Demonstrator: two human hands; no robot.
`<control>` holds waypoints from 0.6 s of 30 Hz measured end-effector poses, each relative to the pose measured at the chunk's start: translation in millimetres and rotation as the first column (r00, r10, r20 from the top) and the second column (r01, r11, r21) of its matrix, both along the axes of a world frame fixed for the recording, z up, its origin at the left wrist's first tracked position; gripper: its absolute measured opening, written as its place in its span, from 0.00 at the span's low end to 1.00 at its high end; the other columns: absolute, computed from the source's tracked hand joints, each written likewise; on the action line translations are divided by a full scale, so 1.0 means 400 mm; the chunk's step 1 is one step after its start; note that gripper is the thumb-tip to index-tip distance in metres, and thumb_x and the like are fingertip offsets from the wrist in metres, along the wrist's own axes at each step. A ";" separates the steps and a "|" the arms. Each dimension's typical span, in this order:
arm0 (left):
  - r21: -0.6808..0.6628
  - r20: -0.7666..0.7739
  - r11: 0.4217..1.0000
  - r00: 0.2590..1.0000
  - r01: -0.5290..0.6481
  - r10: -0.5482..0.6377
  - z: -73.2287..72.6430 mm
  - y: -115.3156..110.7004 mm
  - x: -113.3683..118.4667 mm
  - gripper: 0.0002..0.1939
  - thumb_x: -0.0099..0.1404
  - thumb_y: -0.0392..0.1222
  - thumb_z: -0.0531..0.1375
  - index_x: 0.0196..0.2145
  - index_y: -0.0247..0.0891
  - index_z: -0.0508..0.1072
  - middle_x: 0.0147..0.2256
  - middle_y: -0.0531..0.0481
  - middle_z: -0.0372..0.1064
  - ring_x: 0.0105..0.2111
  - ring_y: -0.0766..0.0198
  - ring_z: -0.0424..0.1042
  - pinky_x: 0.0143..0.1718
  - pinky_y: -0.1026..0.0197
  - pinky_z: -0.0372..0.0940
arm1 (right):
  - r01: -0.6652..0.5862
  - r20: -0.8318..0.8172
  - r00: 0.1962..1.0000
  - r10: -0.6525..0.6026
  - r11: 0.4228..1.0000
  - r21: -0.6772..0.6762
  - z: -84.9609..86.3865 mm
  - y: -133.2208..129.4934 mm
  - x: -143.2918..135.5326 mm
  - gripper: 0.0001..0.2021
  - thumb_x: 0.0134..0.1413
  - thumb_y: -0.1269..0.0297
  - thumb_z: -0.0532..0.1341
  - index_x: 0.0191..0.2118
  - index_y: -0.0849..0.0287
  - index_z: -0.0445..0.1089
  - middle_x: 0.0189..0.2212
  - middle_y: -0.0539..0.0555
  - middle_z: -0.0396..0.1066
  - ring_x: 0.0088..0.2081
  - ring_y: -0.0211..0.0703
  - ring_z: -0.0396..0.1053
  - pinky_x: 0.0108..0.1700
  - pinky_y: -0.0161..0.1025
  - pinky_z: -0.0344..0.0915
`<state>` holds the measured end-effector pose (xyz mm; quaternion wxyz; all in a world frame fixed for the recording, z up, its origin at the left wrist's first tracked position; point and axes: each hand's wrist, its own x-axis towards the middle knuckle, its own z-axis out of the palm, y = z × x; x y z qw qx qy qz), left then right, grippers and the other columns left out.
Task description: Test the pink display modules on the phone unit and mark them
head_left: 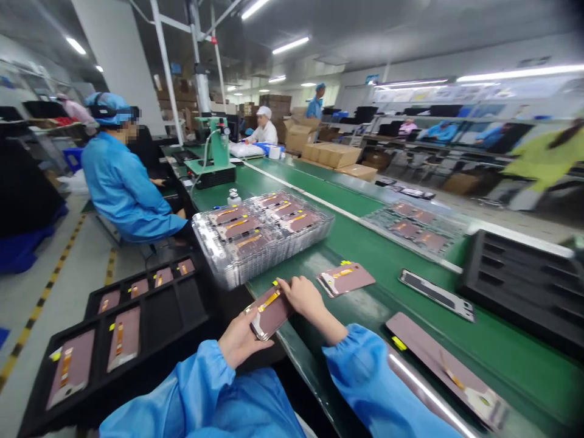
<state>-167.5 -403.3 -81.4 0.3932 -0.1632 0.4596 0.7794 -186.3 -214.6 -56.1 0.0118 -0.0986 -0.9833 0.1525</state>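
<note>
Hands both grip one phone display panel (pixel 270 313) at the desk's (pixel 365 304) near edge: left hand (pixel 239 340) with fingers closed under its lower end, right hand (pixel 301 296) with fingers closed on its top. Three more loose panels lie on the green desk (pixel 345 278) (pixel 437 294) (pixel 449 371). Black tray (pixel 118 340) at left carries seven panels. One stack of clear blister trays (pixel 262 234) stands just behind the hands.

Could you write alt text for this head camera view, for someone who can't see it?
Two blue-sleeved hands, left hand and right hand, hold a pinkish phone panel at the edge of a green conveyor table. A stack of clear trays holding similar panels sits behind; a black tray lies to the left, and a co-worker in blue sits beyond.
</note>
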 end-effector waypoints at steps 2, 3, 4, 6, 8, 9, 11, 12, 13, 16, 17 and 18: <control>-0.029 -0.013 0.999 0.999 -0.041 0.041 -0.018 -0.045 0.019 0.16 0.68 0.41 0.57 0.53 0.42 0.63 0.41 0.46 0.74 0.33 0.59 0.76 0.43 0.46 0.68 | -0.080 0.023 0.996 0.081 0.996 -0.038 -0.012 -0.007 0.024 0.23 0.67 0.50 0.49 0.40 0.63 0.75 0.33 0.63 0.76 0.40 0.51 0.75 0.42 0.40 0.66; -0.038 -0.011 0.998 0.998 -0.056 0.055 -0.025 -0.077 0.029 0.16 0.66 0.39 0.59 0.52 0.41 0.64 0.40 0.45 0.74 0.33 0.58 0.76 0.41 0.47 0.68 | -0.118 0.036 0.992 0.120 0.991 -0.062 -0.017 -0.009 0.037 0.24 0.68 0.51 0.47 0.38 0.61 0.75 0.31 0.61 0.76 0.37 0.51 0.75 0.40 0.40 0.66; -0.044 -0.006 0.997 0.998 -0.069 0.069 -0.030 -0.115 0.040 0.16 0.65 0.38 0.60 0.50 0.39 0.66 0.40 0.44 0.74 0.32 0.57 0.76 0.40 0.47 0.69 | -0.151 0.043 0.987 0.155 0.985 -0.085 -0.022 -0.010 0.050 0.25 0.69 0.52 0.45 0.36 0.60 0.75 0.29 0.60 0.76 0.36 0.51 0.75 0.39 0.40 0.66; -0.060 0.004 0.993 0.994 -0.105 0.105 -0.035 -0.211 0.067 0.14 0.64 0.36 0.61 0.47 0.36 0.68 0.39 0.42 0.75 0.32 0.55 0.77 0.37 0.48 0.71 | -0.209 0.029 0.976 0.214 0.970 -0.127 -0.029 -0.014 0.078 0.25 0.69 0.53 0.43 0.37 0.60 0.75 0.33 0.60 0.77 0.39 0.52 0.75 0.41 0.42 0.67; -0.102 -0.002 0.981 0.986 -0.167 0.168 -0.037 -0.320 0.096 0.12 0.64 0.34 0.60 0.46 0.34 0.70 0.38 0.41 0.75 0.32 0.55 0.77 0.35 0.50 0.72 | -0.259 -0.007 0.965 0.261 0.953 -0.159 -0.035 -0.019 0.111 0.23 0.68 0.54 0.44 0.41 0.59 0.74 0.41 0.60 0.76 0.46 0.52 0.73 0.46 0.43 0.66; -0.135 -0.016 0.968 0.977 -0.213 0.213 -0.039 -0.374 0.109 0.11 0.64 0.33 0.60 0.46 0.34 0.70 0.38 0.42 0.75 0.32 0.56 0.77 0.34 0.51 0.72 | -0.289 -0.034 0.957 0.288 0.940 -0.179 -0.038 -0.023 0.128 0.22 0.68 0.54 0.44 0.42 0.58 0.73 0.43 0.60 0.75 0.47 0.52 0.73 0.48 0.43 0.66; -0.218 -0.075 0.918 0.943 -0.332 0.324 -0.048 -0.468 0.120 0.10 0.66 0.32 0.57 0.46 0.34 0.69 0.38 0.43 0.75 0.33 0.59 0.77 0.35 0.54 0.72 | -0.359 -0.102 0.933 0.345 0.906 -0.223 -0.045 -0.034 0.161 0.21 0.67 0.53 0.45 0.41 0.55 0.73 0.42 0.58 0.75 0.45 0.51 0.73 0.47 0.44 0.67; -0.263 -0.121 0.880 0.918 -0.397 0.378 -0.055 -0.502 0.116 0.10 0.68 0.32 0.56 0.46 0.35 0.68 0.39 0.44 0.74 0.34 0.61 0.76 0.36 0.56 0.72 | -0.396 -0.141 0.918 0.371 0.886 -0.241 -0.050 -0.041 0.174 0.21 0.67 0.52 0.45 0.40 0.55 0.73 0.40 0.58 0.75 0.43 0.51 0.74 0.45 0.44 0.68; -0.306 -0.174 0.835 0.889 -0.457 0.423 -0.062 -0.527 0.104 0.10 0.69 0.33 0.54 0.48 0.36 0.67 0.41 0.45 0.73 0.35 0.62 0.76 0.38 0.57 0.72 | -0.430 -0.181 0.901 0.394 0.867 -0.252 -0.056 -0.049 0.185 0.21 0.68 0.51 0.45 0.39 0.54 0.72 0.38 0.57 0.75 0.41 0.50 0.74 0.44 0.44 0.69; -0.417 -0.339 0.709 0.821 -0.569 0.459 -0.075 -0.548 0.043 0.13 0.71 0.40 0.55 0.52 0.37 0.67 0.48 0.44 0.70 0.42 0.60 0.73 0.42 0.54 0.71 | -0.498 -0.303 0.854 0.424 0.834 -0.237 -0.078 -0.073 0.204 0.21 0.68 0.49 0.46 0.39 0.55 0.72 0.37 0.57 0.73 0.40 0.50 0.73 0.44 0.45 0.69; -0.449 -0.381 0.677 0.810 -0.583 0.445 -0.074 -0.543 0.021 0.15 0.70 0.43 0.56 0.53 0.37 0.67 0.50 0.43 0.68 0.44 0.58 0.72 0.43 0.52 0.71 | -0.512 -0.351 0.836 0.422 0.829 -0.223 -0.087 -0.080 0.207 0.21 0.68 0.49 0.46 0.39 0.55 0.72 0.38 0.58 0.73 0.41 0.50 0.72 0.45 0.45 0.69; -0.484 -0.416 0.658 0.813 -0.577 0.408 -0.072 -0.536 0.003 0.17 0.69 0.45 0.57 0.53 0.37 0.68 0.51 0.43 0.68 0.45 0.57 0.71 0.44 0.50 0.70 | -0.523 -0.400 0.816 0.417 0.827 -0.206 -0.096 -0.086 0.210 0.21 0.68 0.50 0.46 0.39 0.56 0.72 0.39 0.59 0.72 0.41 0.51 0.72 0.45 0.46 0.69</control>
